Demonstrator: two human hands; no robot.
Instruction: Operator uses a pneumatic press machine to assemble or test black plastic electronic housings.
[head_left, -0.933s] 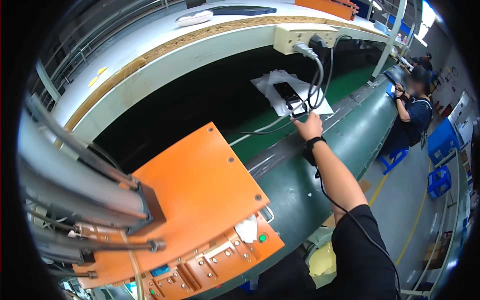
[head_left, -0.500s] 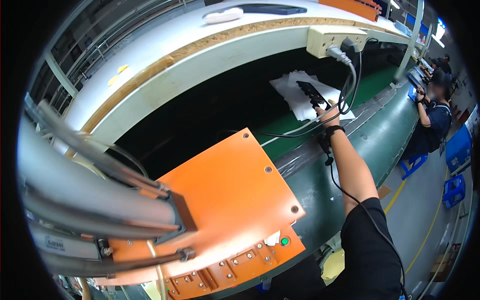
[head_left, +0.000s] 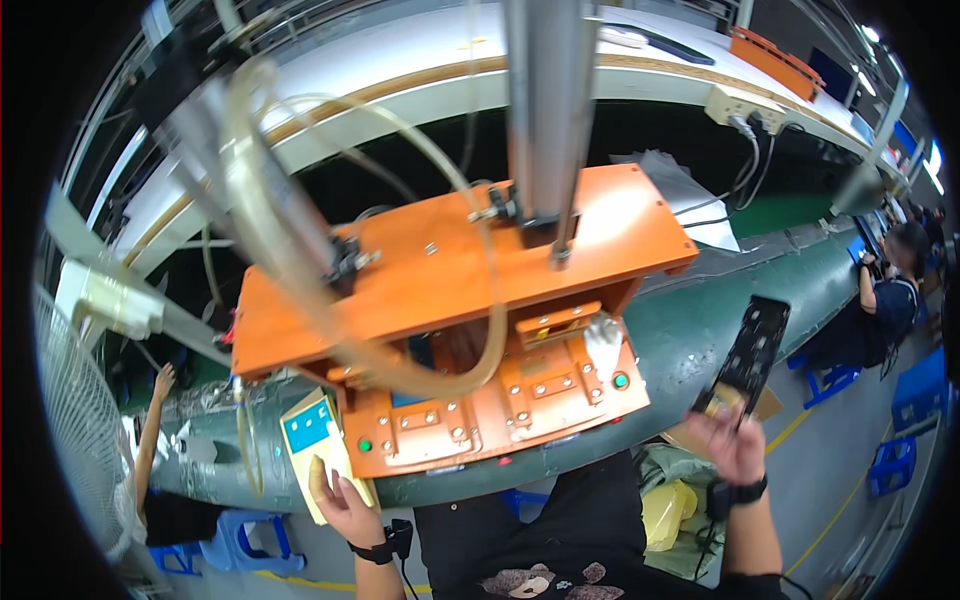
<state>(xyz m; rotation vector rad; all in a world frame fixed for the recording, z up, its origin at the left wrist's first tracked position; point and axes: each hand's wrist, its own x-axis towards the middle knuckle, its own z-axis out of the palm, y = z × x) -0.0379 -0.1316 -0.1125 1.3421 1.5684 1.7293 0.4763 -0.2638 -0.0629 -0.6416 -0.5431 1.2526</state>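
My right hand (head_left: 733,443) holds a black, flat phone-shaped part (head_left: 751,352) upright beside the right end of an orange press fixture (head_left: 470,300). My left hand (head_left: 343,505) grips a pale card with a blue panel (head_left: 312,450) at the fixture's lower left corner. The fixture has an orange top plate and a lower bed (head_left: 500,405) with green buttons (head_left: 621,380), on a green conveyor (head_left: 700,320). A blurred metal column (head_left: 545,110) and clear hoses (head_left: 380,250) rise in front of the plate.
A white sheet (head_left: 690,195) lies on the belt behind the fixture, near a power strip (head_left: 745,105) with cables. One person sits at far right (head_left: 890,290); another person's arm (head_left: 150,440) reaches in at left. Blue stools (head_left: 255,535) and a yellow bag (head_left: 665,510) sit below.
My right hand has drawn back from the white sheet on the far belt, bringing the black part near the fixture's right side. The view has swung to face the orange fixture; my left hand now shows.
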